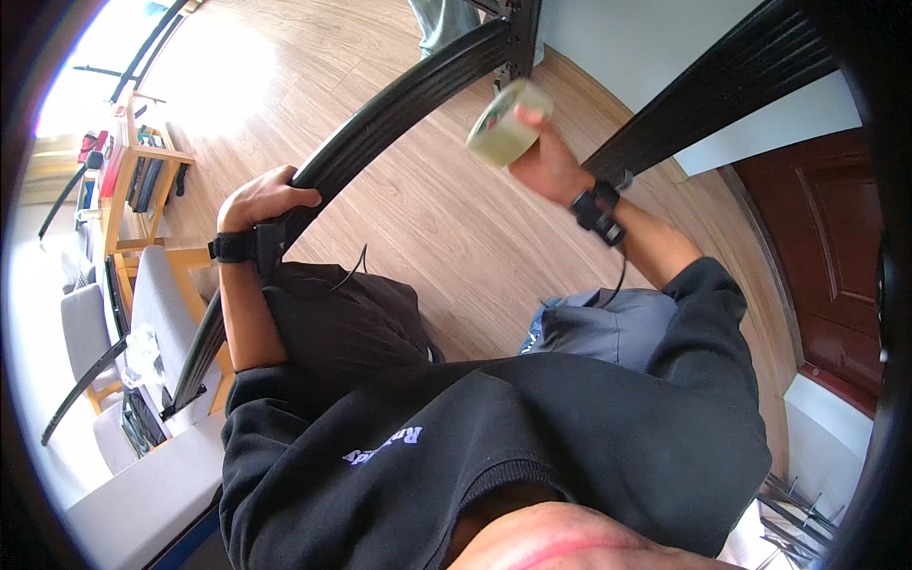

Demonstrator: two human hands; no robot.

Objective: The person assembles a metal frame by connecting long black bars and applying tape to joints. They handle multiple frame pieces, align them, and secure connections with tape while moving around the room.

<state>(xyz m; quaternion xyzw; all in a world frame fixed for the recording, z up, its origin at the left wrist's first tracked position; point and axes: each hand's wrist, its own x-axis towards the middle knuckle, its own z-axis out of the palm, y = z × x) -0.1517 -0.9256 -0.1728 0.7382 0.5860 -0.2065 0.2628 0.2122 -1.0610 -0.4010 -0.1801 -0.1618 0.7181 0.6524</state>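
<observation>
My left hand is closed over a long black ribbed bar, its thumb lying across the near side. At its far end the bar meets a black upright post. In my right hand is a wide roll of clear packing tape, held up close to that post. The roll is slightly blurred, and most of my right fingers are hidden behind it. Both wrists carry black straps with small devices.
Another wide black ribbed bar slants across the right, near a white wall. Farther right is a dark red door. Chairs and a wooden shelf stand at the left. Part of a person's trouser leg shows beyond the post.
</observation>
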